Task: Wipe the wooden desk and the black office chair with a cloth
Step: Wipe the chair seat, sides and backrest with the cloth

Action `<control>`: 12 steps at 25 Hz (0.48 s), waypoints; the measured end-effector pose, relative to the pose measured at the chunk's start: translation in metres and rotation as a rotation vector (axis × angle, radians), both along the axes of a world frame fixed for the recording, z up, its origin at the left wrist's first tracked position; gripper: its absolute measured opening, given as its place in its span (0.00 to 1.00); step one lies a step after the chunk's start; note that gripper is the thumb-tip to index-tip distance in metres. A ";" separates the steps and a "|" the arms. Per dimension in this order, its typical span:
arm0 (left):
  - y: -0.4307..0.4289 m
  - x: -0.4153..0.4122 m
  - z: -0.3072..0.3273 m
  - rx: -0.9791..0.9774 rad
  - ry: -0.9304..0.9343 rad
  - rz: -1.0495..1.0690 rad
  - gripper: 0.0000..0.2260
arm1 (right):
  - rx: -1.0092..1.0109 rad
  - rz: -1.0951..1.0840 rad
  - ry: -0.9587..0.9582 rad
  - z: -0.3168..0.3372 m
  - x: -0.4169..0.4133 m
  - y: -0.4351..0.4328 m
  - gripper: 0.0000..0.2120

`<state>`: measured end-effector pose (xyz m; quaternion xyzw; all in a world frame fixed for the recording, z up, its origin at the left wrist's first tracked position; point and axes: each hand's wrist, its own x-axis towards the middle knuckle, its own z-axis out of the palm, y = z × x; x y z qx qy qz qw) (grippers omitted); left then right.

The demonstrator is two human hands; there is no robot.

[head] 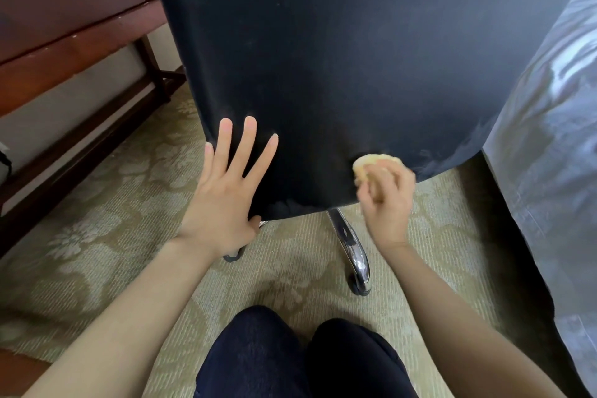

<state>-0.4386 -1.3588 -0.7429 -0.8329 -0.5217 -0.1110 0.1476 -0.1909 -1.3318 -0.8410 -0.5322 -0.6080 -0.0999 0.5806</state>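
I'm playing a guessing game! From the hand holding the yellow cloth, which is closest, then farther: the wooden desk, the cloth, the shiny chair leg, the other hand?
1. The cloth, gripped in the right hand.
2. The shiny chair leg, just below it.
3. The left hand, flat on the chair back, leftward.
4. The wooden desk, far upper left.

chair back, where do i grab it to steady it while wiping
Chair back: take its lower left rim from below. The panel is broad and flat, but that curved rim hangs free above the carpet; the left hand lies there, thumb under.
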 end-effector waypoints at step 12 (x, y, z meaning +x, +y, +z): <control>-0.004 -0.008 0.010 -0.158 -0.070 -0.106 0.51 | -0.108 -0.335 1.237 0.027 -0.057 0.010 0.08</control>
